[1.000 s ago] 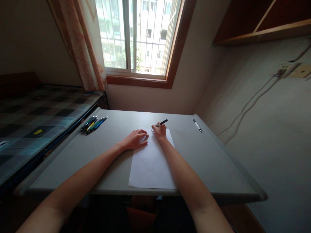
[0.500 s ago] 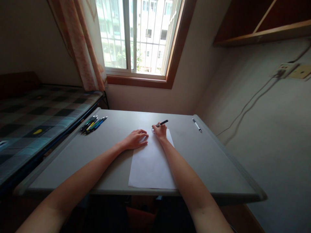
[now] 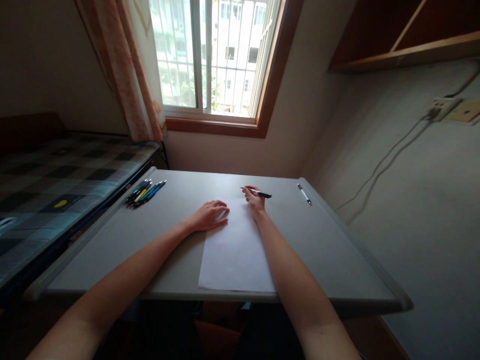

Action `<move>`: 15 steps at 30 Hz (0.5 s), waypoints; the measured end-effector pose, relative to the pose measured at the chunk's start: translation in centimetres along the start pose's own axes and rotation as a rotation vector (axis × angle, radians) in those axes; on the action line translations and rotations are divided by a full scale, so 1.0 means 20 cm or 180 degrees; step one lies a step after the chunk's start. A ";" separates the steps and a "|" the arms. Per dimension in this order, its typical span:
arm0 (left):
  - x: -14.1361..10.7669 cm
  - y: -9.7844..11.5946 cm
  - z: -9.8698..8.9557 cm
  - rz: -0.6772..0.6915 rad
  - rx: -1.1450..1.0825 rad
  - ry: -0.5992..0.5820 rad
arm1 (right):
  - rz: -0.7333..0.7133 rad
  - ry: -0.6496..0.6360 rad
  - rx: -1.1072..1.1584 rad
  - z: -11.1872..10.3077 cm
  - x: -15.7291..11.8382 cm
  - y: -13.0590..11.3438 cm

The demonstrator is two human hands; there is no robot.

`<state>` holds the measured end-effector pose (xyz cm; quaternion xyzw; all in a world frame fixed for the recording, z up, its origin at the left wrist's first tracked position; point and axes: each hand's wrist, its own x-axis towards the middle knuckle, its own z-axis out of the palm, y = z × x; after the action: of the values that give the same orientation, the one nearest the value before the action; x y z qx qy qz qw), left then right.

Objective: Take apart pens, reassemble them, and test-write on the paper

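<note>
A white sheet of paper (image 3: 236,255) lies on the grey table, its near edge close to the table's front. My left hand (image 3: 210,215) rests flat over the paper's upper left side, fingers spread and holding nothing. At the paper's upper right, my right hand (image 3: 255,199) grips a dark pen (image 3: 264,194). The pen lies nearly level in the fingers, its tip pointing left and seemingly raised off the sheet. No writing can be made out on the paper from here.
Several pens (image 3: 144,194) lie in a pile at the table's far left. A single pen (image 3: 304,194) lies near the right edge. Beyond the table (image 3: 318,250) are a window (image 3: 210,60) and a curtain (image 3: 131,75), with a bed (image 3: 67,175) on the left.
My right hand has moved a little to the right, and the pen has turned from slanting upward to nearly level. My left hand has stayed in place.
</note>
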<state>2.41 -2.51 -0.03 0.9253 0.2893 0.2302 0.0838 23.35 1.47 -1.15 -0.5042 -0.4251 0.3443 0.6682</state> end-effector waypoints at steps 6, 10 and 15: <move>0.00 0.00 0.00 0.0018 0.0025 -0.0021 | -0.0026 -0.0222 -0.0846 0.04 -0.05 -0.02; 0.00 0.00 0.00 0.0012 0.0051 -0.0010 | -0.0391 -0.0252 -0.1681 0.05 -0.10 -0.04; 0.00 0.00 0.01 0.0027 0.0081 -0.0011 | -0.0496 -0.0418 -0.1900 0.06 -0.12 -0.07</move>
<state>2.49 -2.50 -0.10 0.9280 0.2881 0.2253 0.0716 21.34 -0.58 -0.18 -0.6207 -0.5870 0.1840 0.4861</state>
